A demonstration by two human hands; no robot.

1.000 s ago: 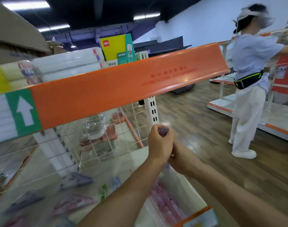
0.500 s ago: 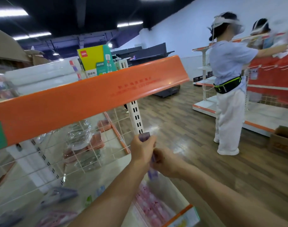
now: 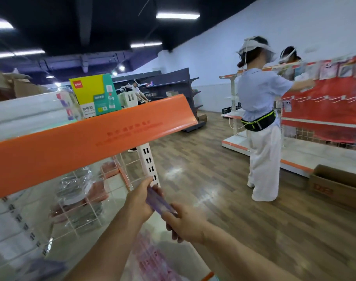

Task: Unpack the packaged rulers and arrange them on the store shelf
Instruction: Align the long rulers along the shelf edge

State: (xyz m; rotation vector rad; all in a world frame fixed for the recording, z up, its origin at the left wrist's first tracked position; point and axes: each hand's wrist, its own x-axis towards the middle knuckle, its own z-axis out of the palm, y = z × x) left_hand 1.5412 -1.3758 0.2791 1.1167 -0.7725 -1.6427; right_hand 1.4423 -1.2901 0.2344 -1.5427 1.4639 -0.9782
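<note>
Both my hands hold a purple packaged ruler (image 3: 158,201) in front of the shelf's end post. My left hand (image 3: 139,199) grips its upper end, and my right hand (image 3: 184,223) grips its lower end. The pack runs slanted between them, over the white lower shelf (image 3: 120,201). Below my hands, pink packaged rulers (image 3: 152,258) lie on that shelf near its front edge. A purple pack (image 3: 41,267) lies blurred at the lower left.
An orange shelf lip (image 3: 92,138) crosses above my hands, with a yellow-green box (image 3: 95,94) on top. A white wire grid (image 3: 81,199) backs the shelf, with plastic-wrapped goods behind. A person in white trousers (image 3: 262,122) stands at a red rack; a cardboard box (image 3: 337,186) sits on the floor.
My hands have drawn apart, the right one sliding down and right, so more of the purple pack shows. My view has swung to the right.
</note>
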